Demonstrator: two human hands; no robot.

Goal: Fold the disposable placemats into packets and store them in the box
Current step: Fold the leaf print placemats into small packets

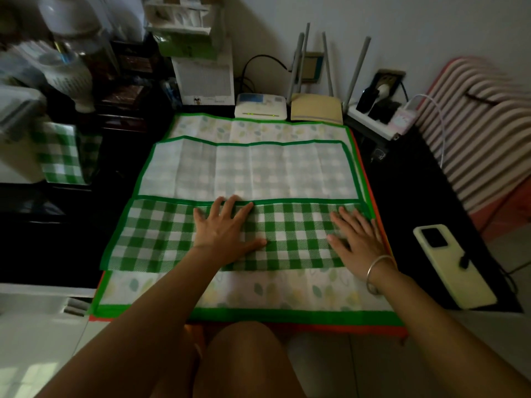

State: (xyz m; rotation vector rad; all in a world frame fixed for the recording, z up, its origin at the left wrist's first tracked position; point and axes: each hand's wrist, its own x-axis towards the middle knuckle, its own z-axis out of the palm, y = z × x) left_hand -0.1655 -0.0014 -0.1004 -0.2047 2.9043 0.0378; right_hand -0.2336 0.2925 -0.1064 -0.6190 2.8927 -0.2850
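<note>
Head view: left hand [227, 229] and right hand [359, 239], fingers [229, 206] spread, press one checked placemat [290, 225].

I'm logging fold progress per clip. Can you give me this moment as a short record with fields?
Top mat: checked placemat, pale side up, near strip folded over showing green checks
Left hand: left hand flat on the strip, fingertips at its far edge
Right hand: right hand flat on the strip's right end
Underneath: leaf placemat, then orange mat
Beside: phone, right
</note>
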